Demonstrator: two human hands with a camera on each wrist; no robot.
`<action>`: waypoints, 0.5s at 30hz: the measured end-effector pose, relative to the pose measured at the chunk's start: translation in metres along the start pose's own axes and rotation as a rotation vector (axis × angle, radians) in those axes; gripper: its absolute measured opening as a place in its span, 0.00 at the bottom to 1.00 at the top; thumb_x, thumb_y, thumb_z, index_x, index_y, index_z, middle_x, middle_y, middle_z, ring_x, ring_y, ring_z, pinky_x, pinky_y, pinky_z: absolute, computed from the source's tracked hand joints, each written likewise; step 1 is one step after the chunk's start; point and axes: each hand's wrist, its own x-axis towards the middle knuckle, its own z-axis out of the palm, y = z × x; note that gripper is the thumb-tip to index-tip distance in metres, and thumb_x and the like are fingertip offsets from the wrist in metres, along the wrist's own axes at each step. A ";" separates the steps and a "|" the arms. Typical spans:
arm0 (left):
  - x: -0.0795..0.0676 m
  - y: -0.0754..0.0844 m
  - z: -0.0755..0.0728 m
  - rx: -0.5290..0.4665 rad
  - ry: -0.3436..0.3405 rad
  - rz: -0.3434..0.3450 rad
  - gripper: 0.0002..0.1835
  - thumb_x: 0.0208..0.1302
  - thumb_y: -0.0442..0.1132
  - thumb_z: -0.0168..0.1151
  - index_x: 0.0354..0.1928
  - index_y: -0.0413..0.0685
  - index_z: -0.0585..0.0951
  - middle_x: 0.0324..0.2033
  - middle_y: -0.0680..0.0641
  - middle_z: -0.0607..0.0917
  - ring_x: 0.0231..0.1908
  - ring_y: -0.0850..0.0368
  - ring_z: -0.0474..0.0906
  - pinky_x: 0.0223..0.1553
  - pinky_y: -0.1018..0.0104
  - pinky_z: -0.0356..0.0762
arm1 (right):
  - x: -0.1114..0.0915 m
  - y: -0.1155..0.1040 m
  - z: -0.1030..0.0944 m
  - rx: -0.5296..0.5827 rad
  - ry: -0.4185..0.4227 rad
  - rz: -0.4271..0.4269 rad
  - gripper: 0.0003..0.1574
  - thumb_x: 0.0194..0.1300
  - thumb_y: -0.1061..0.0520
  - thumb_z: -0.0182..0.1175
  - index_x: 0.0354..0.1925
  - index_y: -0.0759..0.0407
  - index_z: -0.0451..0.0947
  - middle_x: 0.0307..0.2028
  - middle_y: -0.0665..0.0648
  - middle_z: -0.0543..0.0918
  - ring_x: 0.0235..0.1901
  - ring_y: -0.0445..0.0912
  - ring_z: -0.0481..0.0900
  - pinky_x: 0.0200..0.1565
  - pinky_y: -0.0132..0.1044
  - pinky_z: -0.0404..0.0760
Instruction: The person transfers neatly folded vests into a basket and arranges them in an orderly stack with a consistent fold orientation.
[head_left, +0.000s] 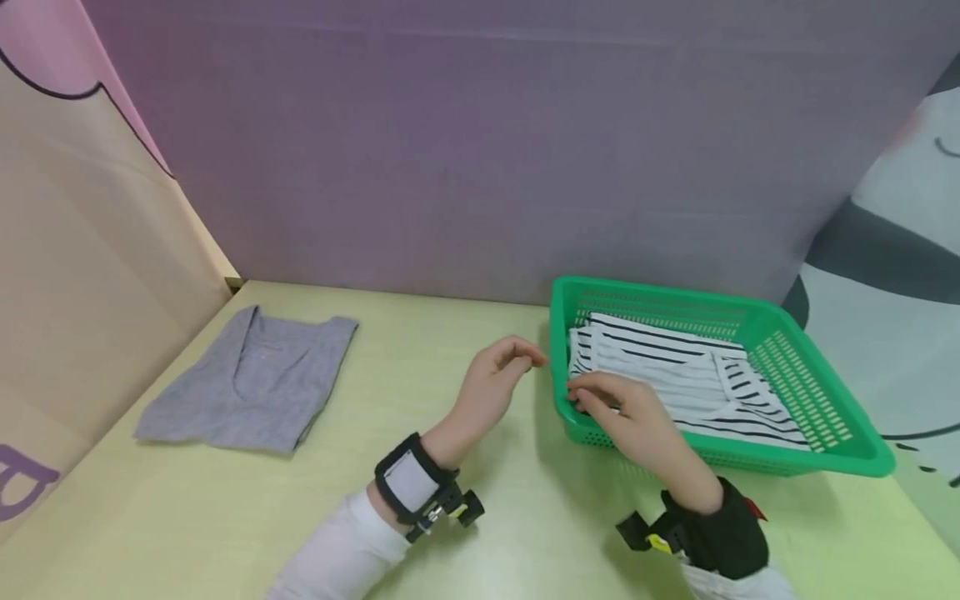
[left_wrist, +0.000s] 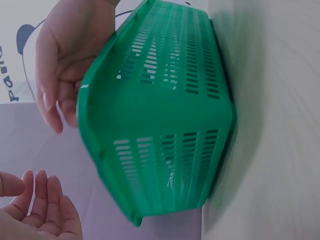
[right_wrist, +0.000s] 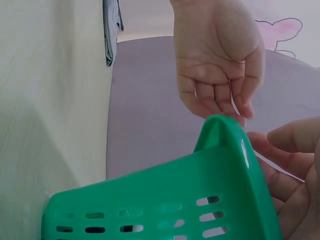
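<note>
A green plastic basket with slotted walls stands at the right of the table. Inside it lies a folded white shirt with black stripes. My right hand hovers over the basket's near left corner, fingers loosely bent and nothing in them. Just outside the left rim is my left hand, its fingers relaxed and bent toward the basket, also holding nothing. In the left wrist view the left hand shows a gap between thumb and fingers. A folded grey shirt with a V neck lies at the table's left.
The pale yellow table ends at a grey-purple partition behind the basket. Printed cloth panels flank both sides. Each wrist wears a black strap with a small camera on it.
</note>
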 end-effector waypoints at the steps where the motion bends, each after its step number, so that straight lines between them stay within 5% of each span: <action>1: 0.000 0.000 -0.003 -0.004 0.012 0.003 0.11 0.68 0.30 0.47 0.41 0.33 0.80 0.41 0.37 0.83 0.47 0.47 0.78 0.54 0.58 0.75 | 0.000 0.000 0.000 -0.002 0.004 0.003 0.12 0.68 0.65 0.53 0.46 0.64 0.81 0.39 0.58 0.85 0.36 0.42 0.83 0.38 0.32 0.82; 15: 0.002 0.012 -0.029 -0.042 0.122 0.019 0.11 0.67 0.29 0.47 0.39 0.31 0.79 0.40 0.36 0.83 0.46 0.47 0.79 0.53 0.60 0.76 | 0.012 -0.010 0.003 0.008 0.018 -0.005 0.12 0.69 0.64 0.52 0.45 0.63 0.80 0.35 0.55 0.85 0.34 0.39 0.82 0.36 0.32 0.81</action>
